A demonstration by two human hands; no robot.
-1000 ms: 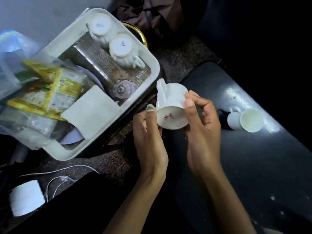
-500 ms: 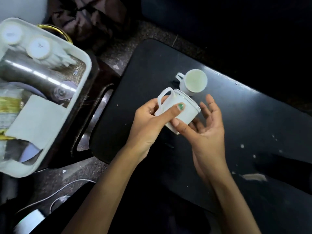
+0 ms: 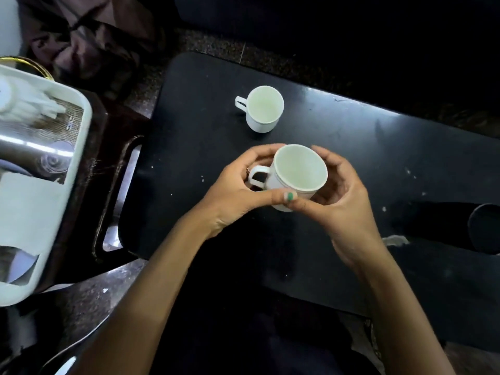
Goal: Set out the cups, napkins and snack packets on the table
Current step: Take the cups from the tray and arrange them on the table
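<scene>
Presently you hold the second cup (image 3: 297,175) mouth-up between both hands, your left hand (image 3: 238,190) curled round its handle side with the thumb across the near wall, your right hand (image 3: 343,193) cupping the far side, which keeps it level for setting down; whether its base touches the table (image 3: 365,147) I cannot tell. It sits just this side of the first cup (image 3: 263,108), already standing upright, handle to your left, so a matching row seems intended. Napkins and packets appear to remain in the white tray (image 3: 81,136) off to your left, so the task is at an early stage
</scene>
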